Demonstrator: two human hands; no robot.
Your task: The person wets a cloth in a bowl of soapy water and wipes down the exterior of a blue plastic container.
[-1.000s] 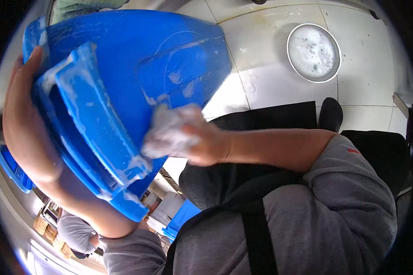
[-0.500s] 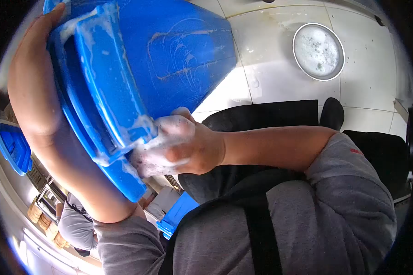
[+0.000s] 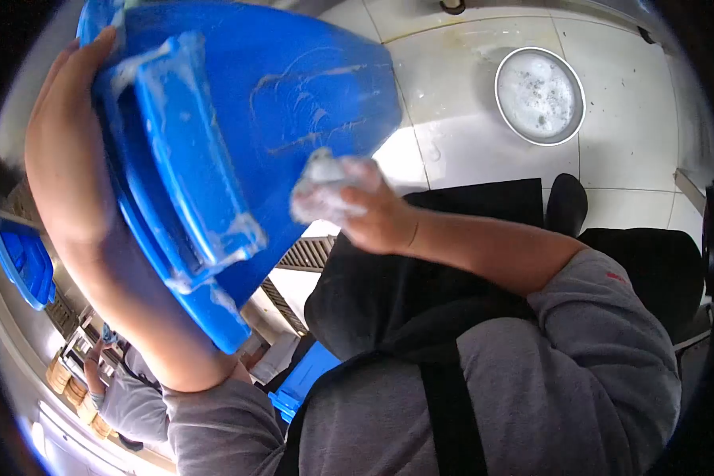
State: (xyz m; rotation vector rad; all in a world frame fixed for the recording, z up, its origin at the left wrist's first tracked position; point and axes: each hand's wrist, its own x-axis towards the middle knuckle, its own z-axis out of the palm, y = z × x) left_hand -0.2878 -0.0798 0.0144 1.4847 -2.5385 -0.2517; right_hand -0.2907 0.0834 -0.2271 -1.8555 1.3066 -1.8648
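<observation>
A large blue plastic bin [image 3: 325, 75] lies tilted across the upper left, soap foam smeared on its side and on its ridged rim and handle [image 3: 186, 151]. My left hand [image 3: 71, 95] is closed over the bin's far-left rim, thumb on top. Closed around a soapy sponge [image 3: 319, 190], my right hand [image 3: 369, 214] is beside the bin's lower side. Thick suds hide most of the sponge and fingers, and I cannot tell whether it touches the plastic.
A round metal bowl [image 3: 540, 95] of sudsy water stands on the white tiled floor [image 3: 468, 151]. Floor drain grates [image 3: 305, 254] run below the bin. More blue plastic pieces [image 3: 24, 266] are at left. Another person [image 3: 131, 397] is in the lower left background.
My right hand has left the bin's rim corner and moved up and right with the sponge, which now shows. My left hand keeps its hold on the rim; the bin has shifted slightly.
</observation>
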